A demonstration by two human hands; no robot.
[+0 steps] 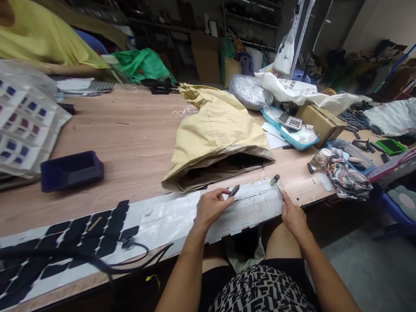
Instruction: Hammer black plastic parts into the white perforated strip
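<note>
My left hand [212, 206] pinches a small dark oblong part [234, 190] over a long white sheet [169, 219] that lies along the table's near edge. My right hand [292, 216] grips a thin metal tool with a dark knob [277, 182], its tip raised above the sheet's right end. Rows of black flat pieces [87, 236] cover the sheet's left part. A tan paper sack [214, 134] with its mouth open lies just behind both hands.
A dark blue tray [69, 171] sits at left, a black cable [97, 262] crosses the sheet. At right are a blue tray with a calculator [290, 121], a cardboard box [320, 121], patterned cloth [346, 177]. A person in yellow [42, 43] leans at the far left.
</note>
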